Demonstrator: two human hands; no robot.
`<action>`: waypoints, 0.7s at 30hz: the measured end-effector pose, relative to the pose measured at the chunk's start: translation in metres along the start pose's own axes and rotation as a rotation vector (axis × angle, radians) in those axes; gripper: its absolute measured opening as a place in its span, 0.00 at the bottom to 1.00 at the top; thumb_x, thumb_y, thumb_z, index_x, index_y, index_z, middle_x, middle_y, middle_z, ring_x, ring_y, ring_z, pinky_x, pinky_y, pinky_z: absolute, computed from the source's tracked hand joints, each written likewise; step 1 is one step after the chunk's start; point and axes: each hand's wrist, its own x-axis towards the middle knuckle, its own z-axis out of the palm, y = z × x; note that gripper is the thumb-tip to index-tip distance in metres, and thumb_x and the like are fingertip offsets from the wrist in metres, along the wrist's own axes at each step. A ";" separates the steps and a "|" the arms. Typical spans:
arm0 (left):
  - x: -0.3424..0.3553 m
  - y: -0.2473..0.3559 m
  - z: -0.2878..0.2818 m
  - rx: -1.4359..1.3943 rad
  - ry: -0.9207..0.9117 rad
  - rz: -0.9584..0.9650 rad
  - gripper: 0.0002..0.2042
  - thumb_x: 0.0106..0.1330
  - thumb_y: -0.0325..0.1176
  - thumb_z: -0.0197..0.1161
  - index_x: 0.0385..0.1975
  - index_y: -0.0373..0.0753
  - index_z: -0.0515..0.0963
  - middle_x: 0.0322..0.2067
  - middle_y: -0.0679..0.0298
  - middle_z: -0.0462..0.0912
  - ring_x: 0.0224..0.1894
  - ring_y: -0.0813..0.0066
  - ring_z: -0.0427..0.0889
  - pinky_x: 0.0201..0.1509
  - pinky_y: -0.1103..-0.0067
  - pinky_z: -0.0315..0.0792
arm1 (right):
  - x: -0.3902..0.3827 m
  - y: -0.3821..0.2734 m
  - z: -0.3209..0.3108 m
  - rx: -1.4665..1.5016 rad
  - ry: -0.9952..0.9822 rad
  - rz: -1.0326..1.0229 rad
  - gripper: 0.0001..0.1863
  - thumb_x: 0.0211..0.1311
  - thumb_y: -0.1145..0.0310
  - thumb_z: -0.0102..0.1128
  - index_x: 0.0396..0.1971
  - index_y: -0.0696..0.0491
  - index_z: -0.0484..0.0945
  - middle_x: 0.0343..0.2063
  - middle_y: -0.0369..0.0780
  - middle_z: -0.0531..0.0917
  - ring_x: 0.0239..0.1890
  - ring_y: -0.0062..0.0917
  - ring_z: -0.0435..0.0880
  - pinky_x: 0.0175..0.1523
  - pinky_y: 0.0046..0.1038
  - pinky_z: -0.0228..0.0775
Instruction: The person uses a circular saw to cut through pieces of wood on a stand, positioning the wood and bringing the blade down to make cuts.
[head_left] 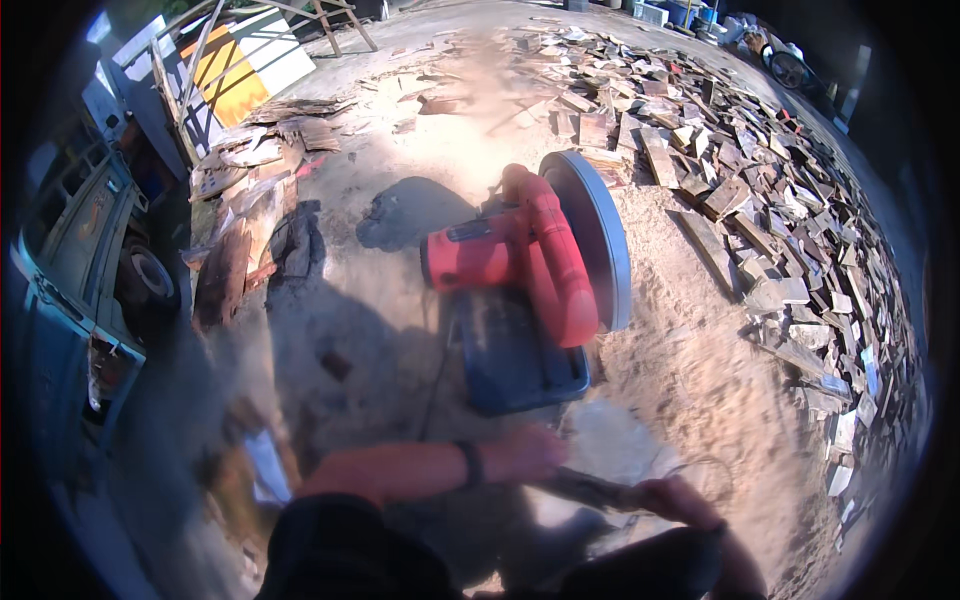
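A red chop saw (540, 255) with a large blade disc at its right side stands on a dark base (515, 380) on dusty ground. Just below it, both hands hold a dark, narrow wooden piece (590, 488). My left hand (535, 450), with a dark band on the wrist, is closed on its left end, blurred by motion. My right hand (675, 500) grips its right end, fingers wrapped round. A pale object (620, 435), too blurred to make out, lies behind the piece.
Broken boards (225, 265) lie at left, beside an old blue-green vehicle (75, 290). A large heap of cut wood scraps (730, 200) covers the right. Leaning panels (230, 75) stand at back left, and assorted containers (675, 15) at back right.
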 end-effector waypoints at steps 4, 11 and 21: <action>0.005 0.005 0.005 -0.083 -0.083 -0.044 0.09 0.49 0.38 0.58 0.25 0.43 0.69 0.29 0.64 0.72 0.39 0.66 0.73 0.43 0.69 0.67 | -0.020 -0.020 -0.012 0.041 0.048 0.097 0.10 0.52 0.64 0.61 0.33 0.53 0.80 0.20 0.43 0.81 0.22 0.32 0.81 0.30 0.28 0.73; 0.009 0.007 0.004 0.098 0.415 0.214 0.24 0.51 0.38 0.60 0.50 0.43 0.66 0.46 0.58 0.68 0.48 0.62 0.68 0.52 0.65 0.61 | -0.129 -0.003 -0.069 0.257 -0.022 0.495 0.13 0.50 0.67 0.61 0.35 0.58 0.78 0.20 0.39 0.81 0.21 0.18 0.77 0.26 0.21 0.69; -0.028 -0.023 0.038 -0.083 -0.336 0.065 0.15 0.46 0.36 0.63 0.35 0.42 0.71 0.36 0.61 0.73 0.43 0.61 0.72 0.46 0.66 0.66 | -0.277 0.050 -0.082 0.587 0.581 1.103 0.10 0.51 0.69 0.57 0.32 0.58 0.76 0.22 0.39 0.79 0.19 0.22 0.76 0.23 0.22 0.68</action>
